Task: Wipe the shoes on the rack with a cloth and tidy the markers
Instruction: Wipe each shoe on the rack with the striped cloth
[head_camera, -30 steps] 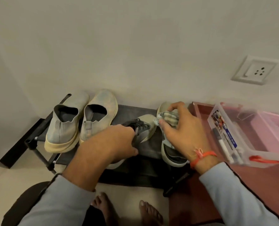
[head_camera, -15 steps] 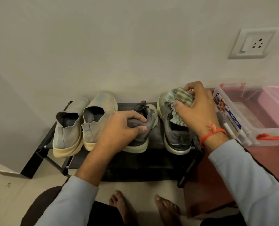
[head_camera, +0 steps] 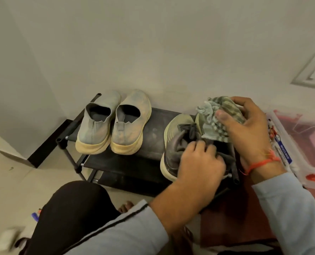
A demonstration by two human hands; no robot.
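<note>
Black metal-framed shoe rack point(head_camera: 134, 159) stands against a pale wall and carries two pairs of shoes. At 9 o'clock on its top shelf sits a pair of pale blue-grey knit slip-on shoes with cream soles point(head_camera: 114, 124), heels toward the viewer, side by side and touching. At 3 o'clock lies a grey lace-up trainer with a cream sole point(head_camera: 175, 144); the left hand point(head_camera: 199, 162) has its fingers curled over the trainer's heel collar, gripping it. The trainer's partner is mostly hidden behind the hands. The right hand point(head_camera: 248, 131), with an orange thread tied at the wrist, clutches a bunched green-and-white striped cloth point(head_camera: 217, 118), held just above the toe end of the hidden shoe; whether cloth and shoe touch cannot be told. At 3 o'clock of the rack, on a reddish-brown surface, stands a clear plastic box with a red latch point(head_camera: 300, 159); a labelled marker pack point(head_camera: 283, 153) lies along its near wall.
</note>
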